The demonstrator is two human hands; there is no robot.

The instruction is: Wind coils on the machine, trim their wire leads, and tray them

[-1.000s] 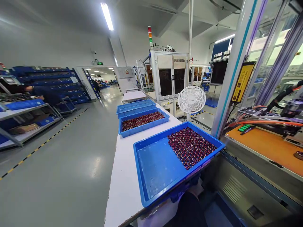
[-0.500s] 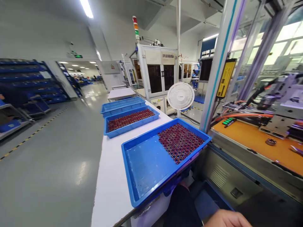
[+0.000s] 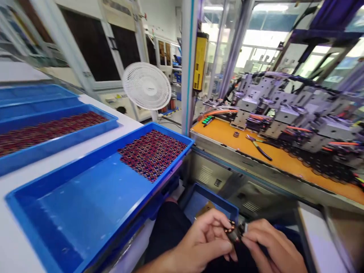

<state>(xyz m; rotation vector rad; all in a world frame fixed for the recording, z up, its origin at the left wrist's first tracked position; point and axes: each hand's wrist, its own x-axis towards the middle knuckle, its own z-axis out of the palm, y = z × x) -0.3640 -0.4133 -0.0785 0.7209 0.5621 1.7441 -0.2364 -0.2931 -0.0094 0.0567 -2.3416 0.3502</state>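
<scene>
Low in the head view, my left hand is closed on a small dark part with copper-coloured bits, held between thumb and fingers. Facing it, my right hand pinches something small, dark and silvery; blur hides what it is. The two hands are close together above my lap, and I cannot tell whether the pieces touch. To the left lies a blue tray, its far right end covered by rows of small red and dark parts.
Another blue tray of similar parts stands on the white table. A white fan is behind. On the right, a machine with an orange bed holds pliers. A blue bin sits below it.
The view has swung right and down towards the machine. Both hands are now in view, holding small pieces; before, only part of one hand showed at the bottom edge.
</scene>
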